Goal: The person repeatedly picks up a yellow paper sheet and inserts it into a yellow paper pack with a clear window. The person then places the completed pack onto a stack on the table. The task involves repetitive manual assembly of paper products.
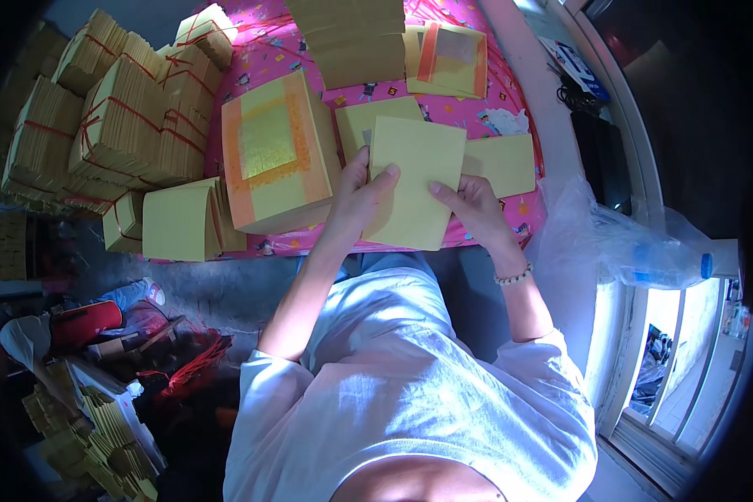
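Note:
A yellow piece of joss paper (418,180) is held upright in front of me; whether it is one sheet or several cannot be made out. My left hand (361,191) grips its left edge, thumb on the face and fingers behind. On the lower right edge, my right hand (475,209) pinches it the same way. Behind the held paper, another yellow sheet (372,115) lies on the pink cloth, and one more (506,163) sticks out to the right. Left of my left hand stands a thick block of joss paper (278,151) with orange borders and a gold foil square.
Red-tied bundles of yellow paper (121,125) are piled at the left. A tall paper stack (351,42) and orange-striped sheets (464,63) sit at the back of the pink tablecloth (263,54). At right hangs a clear plastic bag (577,226) near a bottle (665,262).

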The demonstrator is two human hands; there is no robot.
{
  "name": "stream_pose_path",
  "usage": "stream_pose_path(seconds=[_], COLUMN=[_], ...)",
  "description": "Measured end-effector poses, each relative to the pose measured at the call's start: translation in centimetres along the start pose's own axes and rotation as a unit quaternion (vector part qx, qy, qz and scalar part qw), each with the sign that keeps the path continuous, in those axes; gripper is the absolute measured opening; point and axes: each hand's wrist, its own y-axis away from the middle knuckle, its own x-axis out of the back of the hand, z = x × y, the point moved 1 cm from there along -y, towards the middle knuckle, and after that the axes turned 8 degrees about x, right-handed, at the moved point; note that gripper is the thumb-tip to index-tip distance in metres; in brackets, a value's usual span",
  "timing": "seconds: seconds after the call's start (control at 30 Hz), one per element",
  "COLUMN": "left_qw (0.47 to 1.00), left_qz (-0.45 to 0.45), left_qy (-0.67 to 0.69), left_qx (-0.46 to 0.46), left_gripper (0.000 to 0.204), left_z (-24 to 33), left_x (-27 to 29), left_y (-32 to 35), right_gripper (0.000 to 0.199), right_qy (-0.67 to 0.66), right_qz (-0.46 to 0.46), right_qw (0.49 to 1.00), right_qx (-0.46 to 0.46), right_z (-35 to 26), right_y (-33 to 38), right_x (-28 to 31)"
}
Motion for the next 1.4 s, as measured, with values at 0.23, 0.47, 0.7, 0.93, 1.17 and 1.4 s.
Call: stream_pose_path(seconds=[0.23,0.47,0.7,0.93,1.17,1.4], left_qw=[0.999,0.994,0.987,0.985,0.993,0.992], left_qz=[0.019,0.064,0.072,0.016,0.025,-0.006], left_qy=[-0.034,-0.036,-0.095,-0.162,-0.105,-0.127], left_qx=[-0.027,-0.083,-0.104,-0.052,-0.04,-0.018], left_gripper=[0.029,0.025,0.023,0.019,0.022,0.023], left_z=[0.2,0.4,0.9,-0.5,-0.8,-1.3], left_x=[0.2,-0.5,-0.1,0.5,0.1,0.2], left_y=[0.3,0.8,0.9,2.2,2.4,1.9], right_gripper=[0.029,0.028,0.027,0.018,0.019,0.024], right_qy=[-0.003,-0.004,-0.015,-0.1,-0.053,-0.053], right_qz=[-0.026,-0.046,-0.034,0.103,0.058,-0.01], right_qw=[0.999,0.998,0.993,0.989,0.997,0.994], right_qx=[-0.043,-0.052,-0.11,0.017,-0.014,-0.092], right_z=[-0.8,0.5,0.0,-0.1,-0.4,1.1], right_y=[0.9,1.7,2.2,0.2,1.2,3.5], right_x=[-0.4,-0.6,-1.1,1.0,0.7,0.9])
